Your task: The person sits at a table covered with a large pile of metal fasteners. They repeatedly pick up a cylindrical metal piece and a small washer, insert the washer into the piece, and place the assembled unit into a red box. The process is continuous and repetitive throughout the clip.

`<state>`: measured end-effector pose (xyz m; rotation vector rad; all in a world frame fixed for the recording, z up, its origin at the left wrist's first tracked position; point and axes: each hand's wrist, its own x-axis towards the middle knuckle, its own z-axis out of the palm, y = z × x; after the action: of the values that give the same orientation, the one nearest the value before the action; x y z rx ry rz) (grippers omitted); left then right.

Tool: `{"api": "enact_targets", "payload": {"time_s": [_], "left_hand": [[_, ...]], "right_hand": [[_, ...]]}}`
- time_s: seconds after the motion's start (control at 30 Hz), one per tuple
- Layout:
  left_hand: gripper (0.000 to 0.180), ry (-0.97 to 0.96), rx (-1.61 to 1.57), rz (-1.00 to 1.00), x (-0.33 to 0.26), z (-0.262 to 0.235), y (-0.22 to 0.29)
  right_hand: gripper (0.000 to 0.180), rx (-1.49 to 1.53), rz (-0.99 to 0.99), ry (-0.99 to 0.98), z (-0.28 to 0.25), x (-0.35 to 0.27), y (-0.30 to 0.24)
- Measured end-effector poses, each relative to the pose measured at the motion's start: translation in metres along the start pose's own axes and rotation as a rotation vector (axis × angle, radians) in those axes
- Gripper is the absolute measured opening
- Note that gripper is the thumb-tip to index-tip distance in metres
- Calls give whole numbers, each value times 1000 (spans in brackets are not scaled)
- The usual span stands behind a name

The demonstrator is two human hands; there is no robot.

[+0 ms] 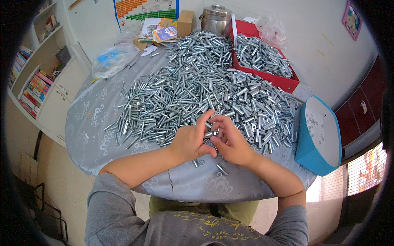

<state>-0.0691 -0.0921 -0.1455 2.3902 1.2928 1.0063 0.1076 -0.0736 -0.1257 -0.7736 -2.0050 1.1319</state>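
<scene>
My two hands meet over the near edge of a large heap of silvery metal bolts and sleeves [176, 96]. Between the fingers of my right hand [234, 144] is a small metal bolt [210, 134], pinched near its end. My left hand [188, 141] faces it, thumb and fingers spread apart, with the bolt's other end close to its palm. Whether that end touches the palm I cannot tell. Just below the hands, a loose metal sleeve [222, 169] and a few small nuts lie on the grey patterned tablecloth [156, 180].
A red box [287, 83] full of metal parts stands behind the heap at right. A blue bin [305, 141] with small rings sits at the table's right edge. Farther back are a steel pot [216, 20], booklets [165, 34], a cardboard box [185, 23] and a plastic bag [114, 59].
</scene>
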Motion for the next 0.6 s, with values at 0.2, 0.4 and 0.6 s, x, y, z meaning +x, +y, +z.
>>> {"api": "enact_targets", "payload": {"time_s": [0.2,0.4,0.6], "left_hand": [[113,41,-11,64,1,5,-2],[113,-48,5,14,1,0,1],[112,-32,17,45,1,1,-1]], "right_hand": [[29,-80,126,-132,-9,3,-7],[28,36,36,-42,-8,2,-2],[27,-25,84,-104,-8,2,0]]}}
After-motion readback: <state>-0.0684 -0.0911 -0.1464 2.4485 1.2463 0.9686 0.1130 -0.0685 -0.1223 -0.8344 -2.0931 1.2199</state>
